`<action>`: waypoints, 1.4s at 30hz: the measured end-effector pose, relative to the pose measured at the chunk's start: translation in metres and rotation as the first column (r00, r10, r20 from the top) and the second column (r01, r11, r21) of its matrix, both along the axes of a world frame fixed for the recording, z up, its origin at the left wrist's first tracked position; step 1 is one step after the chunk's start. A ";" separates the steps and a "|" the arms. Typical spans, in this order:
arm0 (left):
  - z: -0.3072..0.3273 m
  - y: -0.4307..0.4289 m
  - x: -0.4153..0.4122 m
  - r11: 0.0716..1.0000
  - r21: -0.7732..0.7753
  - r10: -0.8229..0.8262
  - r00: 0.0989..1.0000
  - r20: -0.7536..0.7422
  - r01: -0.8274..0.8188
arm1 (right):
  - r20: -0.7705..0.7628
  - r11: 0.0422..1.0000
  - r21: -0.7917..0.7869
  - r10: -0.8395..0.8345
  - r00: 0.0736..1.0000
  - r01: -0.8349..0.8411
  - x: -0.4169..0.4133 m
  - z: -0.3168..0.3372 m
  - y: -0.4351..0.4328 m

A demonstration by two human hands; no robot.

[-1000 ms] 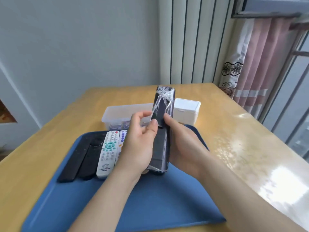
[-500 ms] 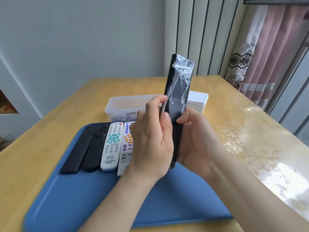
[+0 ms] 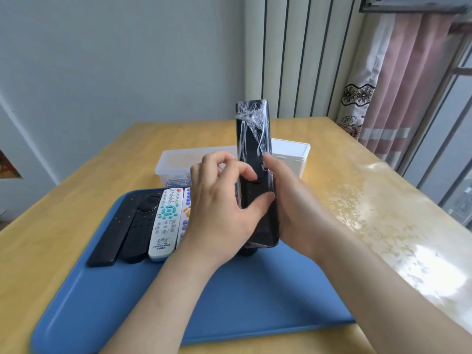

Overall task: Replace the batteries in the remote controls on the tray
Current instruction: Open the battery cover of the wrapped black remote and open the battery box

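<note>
Film (image 3: 255, 121), clear and crinkled, wraps a slim black remote (image 3: 251, 159) that stands upright over the tray's (image 3: 229, 302) middle, clear of it. Both hands hold it. The left hand (image 3: 219, 215) grips from nine o'clock, thumb pressed on the glossy face low down, fingers curled with one tip touching the face higher up. The right hand (image 3: 296, 208) cups the three o'clock edge and back, thumb lying along that edge.

The tray is smooth blue plastic with rounded corners, on a glossy yellow-wood table (image 3: 383, 190). At its ten o'clock four remotes lie side by side: a flat matte black bar (image 3: 112, 233), a rounder black one (image 3: 141, 226) with a ring pad, a white one (image 3: 166, 221) with teal buttons, and another white one (image 3: 186, 213) mostly hidden behind the left hand.

Beyond the tray at twelve o'clock sit a translucent tub (image 3: 176, 162) and, at one o'clock, a white lidded box (image 3: 296, 154).
</note>
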State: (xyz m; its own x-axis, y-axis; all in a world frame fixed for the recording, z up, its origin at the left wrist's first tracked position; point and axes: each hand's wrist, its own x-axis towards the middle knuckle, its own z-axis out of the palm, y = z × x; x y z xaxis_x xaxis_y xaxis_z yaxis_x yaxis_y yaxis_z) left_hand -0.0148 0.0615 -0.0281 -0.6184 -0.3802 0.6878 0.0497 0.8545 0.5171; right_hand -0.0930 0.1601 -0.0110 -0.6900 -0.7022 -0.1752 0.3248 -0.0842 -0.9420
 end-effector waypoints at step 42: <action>0.009 0.018 -0.003 0.990 -0.026 -0.136 0.989 0.063 0.138 | -0.126 0.997 -0.034 -0.073 0.989 0.070 -0.012 0.001 0.008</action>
State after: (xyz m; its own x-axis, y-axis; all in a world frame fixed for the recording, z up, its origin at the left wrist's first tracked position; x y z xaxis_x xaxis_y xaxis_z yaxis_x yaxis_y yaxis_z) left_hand -0.0178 0.0797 -0.0187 -0.7040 -0.2689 0.6573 0.1368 0.8569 0.4971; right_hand -0.1049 0.1677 -0.0098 -0.7541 -0.6537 -0.0631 0.1948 -0.1308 -0.9721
